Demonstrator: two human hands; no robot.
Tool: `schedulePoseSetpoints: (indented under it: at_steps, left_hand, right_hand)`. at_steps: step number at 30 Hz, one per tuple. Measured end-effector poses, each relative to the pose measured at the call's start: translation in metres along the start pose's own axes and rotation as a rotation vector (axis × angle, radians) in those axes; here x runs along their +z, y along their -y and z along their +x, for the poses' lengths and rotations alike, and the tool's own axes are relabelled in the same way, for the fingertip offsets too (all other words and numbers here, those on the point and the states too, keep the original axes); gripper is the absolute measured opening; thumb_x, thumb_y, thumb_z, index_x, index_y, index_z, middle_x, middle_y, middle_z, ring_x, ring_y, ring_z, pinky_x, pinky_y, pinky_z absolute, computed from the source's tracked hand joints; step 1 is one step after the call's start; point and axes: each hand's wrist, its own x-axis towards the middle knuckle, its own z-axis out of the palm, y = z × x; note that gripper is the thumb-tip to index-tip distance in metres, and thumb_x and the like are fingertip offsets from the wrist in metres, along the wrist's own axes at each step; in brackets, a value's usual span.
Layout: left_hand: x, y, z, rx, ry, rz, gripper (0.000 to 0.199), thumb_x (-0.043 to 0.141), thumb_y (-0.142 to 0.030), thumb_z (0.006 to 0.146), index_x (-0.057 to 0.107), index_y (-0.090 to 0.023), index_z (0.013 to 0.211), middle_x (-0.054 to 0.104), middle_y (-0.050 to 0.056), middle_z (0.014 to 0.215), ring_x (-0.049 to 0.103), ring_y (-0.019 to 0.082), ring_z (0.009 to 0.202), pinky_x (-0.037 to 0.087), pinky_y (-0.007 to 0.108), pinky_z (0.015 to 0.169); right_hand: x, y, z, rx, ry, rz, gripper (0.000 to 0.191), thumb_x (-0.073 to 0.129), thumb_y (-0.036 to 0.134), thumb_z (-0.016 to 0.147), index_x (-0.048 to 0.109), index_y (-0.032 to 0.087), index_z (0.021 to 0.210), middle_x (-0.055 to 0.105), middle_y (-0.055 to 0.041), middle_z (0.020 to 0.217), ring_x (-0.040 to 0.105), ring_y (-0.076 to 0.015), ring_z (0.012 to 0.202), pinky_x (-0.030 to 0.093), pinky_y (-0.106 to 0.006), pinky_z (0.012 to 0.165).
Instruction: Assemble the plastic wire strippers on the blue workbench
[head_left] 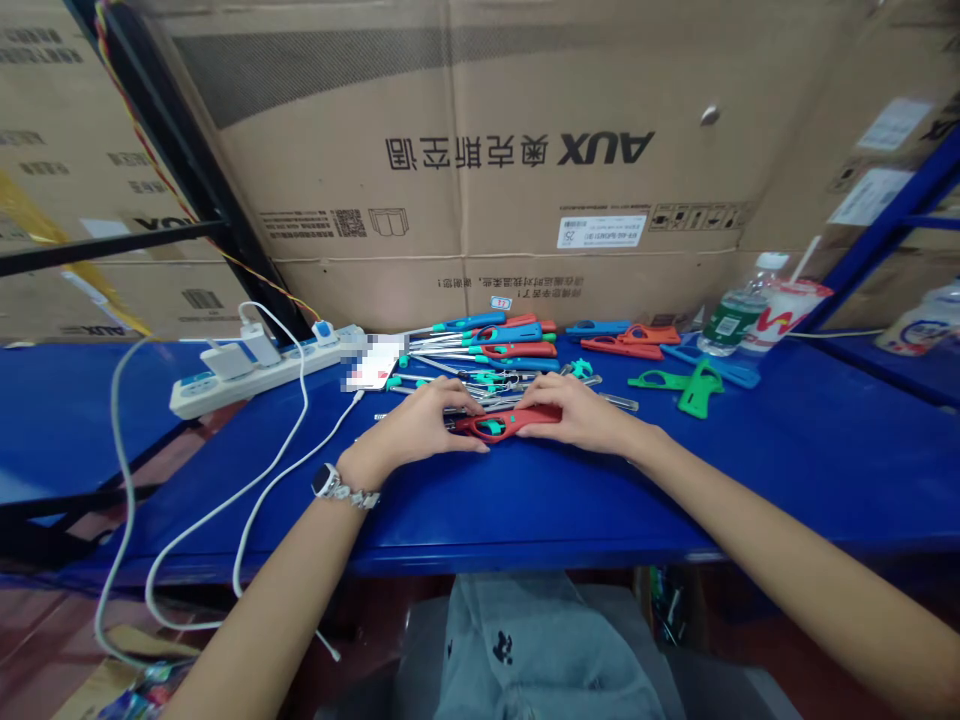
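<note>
Between both hands, low over the blue table, is a red lighter body of the long-necked kind, with a green trigger in its opening. My left hand grips its left end, thumb below and fingers above. On the other end, the thumb and fingers of my right hand are closed. Just behind lie several metal lighter tubes and small parts, partly covered by my fingers. Farther back is a pile of assembled long lighters with blue and red handles.
Loose blue and red handle shells and green handle shells lie to the right. Behind them stand a water bottle and a cup with a straw. A power strip and white cables occupy the left; cardboard backs the table.
</note>
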Motion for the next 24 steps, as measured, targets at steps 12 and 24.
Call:
schedulePoseSetpoints:
  at_steps: [12, 24]
  left_hand:
    - [-0.002, 0.005, -0.003, -0.052, -0.013, 0.011, 0.043, 0.089, -0.049, 0.068, 0.076, -0.028, 0.103, 0.072, 0.006, 0.106, 0.065, 0.028, 0.103, 0.053, 0.044, 0.091]
    - [-0.002, 0.004, -0.002, -0.075, 0.023, -0.006, 0.039, 0.087, -0.049, 0.069, 0.077, -0.026, 0.099, 0.074, 0.006, 0.100, 0.067, 0.026, 0.095, 0.053, 0.041, 0.085]
  right_hand:
    - [0.010, -0.005, 0.002, 0.013, -0.065, -0.005, 0.027, 0.076, 0.039, 0.090, 0.073, 0.024, 0.111, 0.070, -0.0076, 0.110, 0.062, -0.0254, 0.105, 0.044, -0.043, 0.091]
    - [0.017, 0.001, 0.004, 0.073, -0.010, -0.054, 0.029, 0.074, 0.042, 0.091, 0.073, 0.024, 0.113, 0.069, -0.0081, 0.114, 0.061, -0.0263, 0.108, 0.040, -0.044, 0.094]
